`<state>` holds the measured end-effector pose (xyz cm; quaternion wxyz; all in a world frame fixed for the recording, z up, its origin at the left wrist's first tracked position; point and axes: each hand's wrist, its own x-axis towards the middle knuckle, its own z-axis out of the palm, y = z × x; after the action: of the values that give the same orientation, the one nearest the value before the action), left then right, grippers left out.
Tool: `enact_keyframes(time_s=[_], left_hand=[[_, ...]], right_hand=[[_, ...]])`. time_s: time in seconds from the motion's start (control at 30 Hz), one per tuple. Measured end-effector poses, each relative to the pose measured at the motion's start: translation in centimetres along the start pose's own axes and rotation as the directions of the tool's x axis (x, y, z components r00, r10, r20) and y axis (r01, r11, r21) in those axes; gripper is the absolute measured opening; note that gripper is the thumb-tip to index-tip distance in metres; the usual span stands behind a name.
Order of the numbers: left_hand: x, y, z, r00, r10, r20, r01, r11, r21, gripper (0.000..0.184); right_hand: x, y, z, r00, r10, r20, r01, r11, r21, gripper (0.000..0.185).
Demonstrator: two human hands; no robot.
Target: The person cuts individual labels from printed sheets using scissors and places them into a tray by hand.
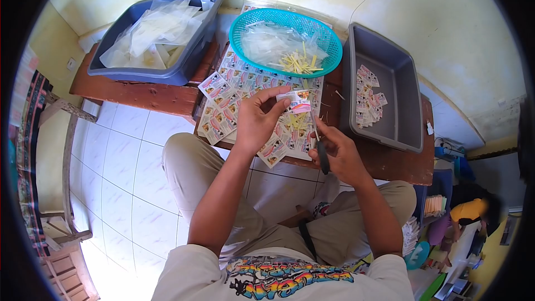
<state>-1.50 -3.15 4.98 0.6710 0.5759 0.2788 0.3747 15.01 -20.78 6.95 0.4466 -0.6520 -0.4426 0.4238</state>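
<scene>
My left hand (262, 117) pinches a small printed label (295, 102) between thumb and fingers. Scissors (321, 153) with dark handles are in my right hand (341, 153), their blades pointing up beside the label's right edge. Under both hands lie printed label sheets (222, 117), overlapping on the wooden bench, with thin yellowish paper strips (298, 122) scattered on them. Just beyond is a turquoise basket (238, 50) holding clear plastic pieces (267, 42) and more yellowish strips (301, 63).
A blue-grey tub (186, 67) at the left holds translucent bags (159, 30). At the right, a grey tub (398, 117) contains cut labels (368, 97). The brown bench (150, 92) runs along the wall. Another person (468, 212) is at the far right.
</scene>
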Motion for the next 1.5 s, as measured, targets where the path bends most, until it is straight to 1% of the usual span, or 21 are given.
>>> enact_keyframes(time_s=[0.03, 0.07, 0.13, 0.17, 0.23, 0.27, 0.33, 0.37, 0.43, 0.53, 0.63, 0.77, 0.83, 0.97, 1.07, 1.13, 1.17, 1.23, 1.37, 1.47, 1.5], left_hand=[[0.0, 0.0, -0.1, 1.000, 0.005, -0.005, -0.005, 1.000, -0.011, 0.031], [-0.1, 0.0, -0.2, 1.000, 0.005, -0.001, -0.005, 1.000, -0.007, 0.031], [-0.1, 0.1, -0.5, 1.000, 0.019, -0.011, -0.018, 1.000, 0.012, 0.030], [-0.2, 0.0, -0.6, 1.000, 0.019, -0.006, -0.019, 1.000, 0.016, 0.030], [-0.2, -0.3, -0.9, 0.998, 0.048, -0.032, -0.048, 0.999, 0.011, 0.029], [-0.3, -0.2, -1.0, 0.998, 0.049, -0.030, -0.049, 0.999, 0.014, 0.029], [-0.5, 0.0, -1.2, 0.997, 0.056, -0.045, -0.056, 0.998, -0.017, 0.028], [-0.5, 0.1, -1.3, 0.997, 0.057, -0.044, -0.058, 0.998, -0.015, 0.028], [-0.7, 0.4, -1.6, 0.996, 0.071, -0.048, -0.072, 0.997, -0.015, 0.028], [-1.0, 0.7, -2.0, 0.998, 0.048, -0.049, -0.049, 0.999, -0.015, 0.028], [-1.1, 0.8, -2.0, 0.996, 0.073, -0.045, -0.075, 0.997, -0.035, 0.029], [-1.3, 1.2, -2.1, 0.997, 0.069, -0.046, -0.070, 0.997, -0.030, 0.029], [-1.3, 1.1, -2.2, 0.997, 0.075, -0.036, -0.075, 0.997, -0.013, 0.029], [-1.3, 1.1, -1.9, 0.996, 0.085, -0.029, -0.085, 0.996, -0.008, 0.028], [-1.1, 1.6, -1.6, 0.998, 0.066, -0.004, -0.066, 0.997, 0.036, 0.028], [-0.9, 2.2, -1.5, 0.999, 0.024, 0.038, -0.030, 0.986, 0.165, 0.030], [-0.7, 2.6, -1.4, 0.999, 0.032, 0.044, -0.040, 0.984, 0.173, 0.030], [-0.1, 3.4, -1.2, 0.994, 0.019, 0.108, -0.037, 0.984, 0.172, 0.030], [1.4, 3.5, -1.2, 0.985, 0.071, 0.154, -0.098, 0.980, 0.173, 0.025], [1.7, 5.0, -1.0, 0.983, 0.035, 0.179, -0.073, 0.974, 0.214, 0.024], [1.9, 5.5, -1.0, 0.977, 0.030, 0.210, -0.090, 0.955, 0.282, 0.024]], right_hand=[[0.2, 0.4, -0.1, 1.000, -0.008, 0.018, 0.011, 0.987, -0.159, 0.080], [0.5, 0.4, 0.0, 1.000, -0.009, 0.014, 0.011, 0.988, -0.155, 0.080], [1.0, 0.4, 0.4, 0.999, -0.035, 0.041, 0.051, 0.852, -0.520, 0.083], [1.1, 0.7, 0.6, 0.999, -0.036, 0.037, 0.050, 0.854, -0.518, 0.083], [1.6, 1.8, 1.1, 0.985, -0.172, 0.021, 0.152, 0.793, -0.590, 0.080], [1.8, 2.3, 1.2, 0.985, -0.174, 0.020, 0.152, 0.794, -0.589, 0.080], [2.2, 2.8, 1.4, 0.984, -0.180, -0.003, 0.131, 0.727, -0.674, 0.077], [2.4, 2.8, 1.5, 0.983, -0.182, -0.005, 0.131, 0.728, -0.673, 0.077], [2.7, 2.6, 1.8, 0.993, -0.112, -0.025, 0.061, 0.698, -0.713, 0.076], [3.1, 3.1, 2.3, 0.996, -0.077, -0.050, 0.013, 0.656, -0.755, 0.075], [3.4, 3.0, 2.7, 0.998, -0.042, -0.052, -0.014, 0.618, -0.786, 0.074], [3.6, 2.8, 3.0, 0.998, -0.035, -0.046, -0.017, 0.584, -0.811, 0.073], [3.5, 2.5, 3.1, 0.999, -0.032, -0.027, -0.006, 0.539, -0.842, 0.067], [3.9, 3.8, 3.4, 0.998, -0.067, -0.009, 0.026, 0.493, -0.869, 0.065], [4.0, 4.3, 3.7, 0.996, -0.084, -0.033, 0.013, 0.499, -0.866, 0.066], [4.2, 4.4, 3.8, 0.999, -0.050, 0.016, 0.038, 0.470, -0.882, 0.064], [4.2, 4.4, 4.0, 0.998, -0.060, 0.010, 0.037, 0.474, -0.880, 0.064], [4.1, 4.2, 4.4, 1.000, -0.011, -0.005, 0.001, 0.489, -0.872, 0.064], [3.6, 3.5, 4.3, 0.996, -0.077, -0.056, -0.007, 0.527, -0.850, 0.062], [2.7, 0.0, 3.2, 0.991, -0.122, -0.047, 0.031, 0.567, -0.823, 0.054], [2.7, -1.1, 2.4, 0.972, -0.232, -0.029, 0.123, 0.612, -0.782, 0.049]])
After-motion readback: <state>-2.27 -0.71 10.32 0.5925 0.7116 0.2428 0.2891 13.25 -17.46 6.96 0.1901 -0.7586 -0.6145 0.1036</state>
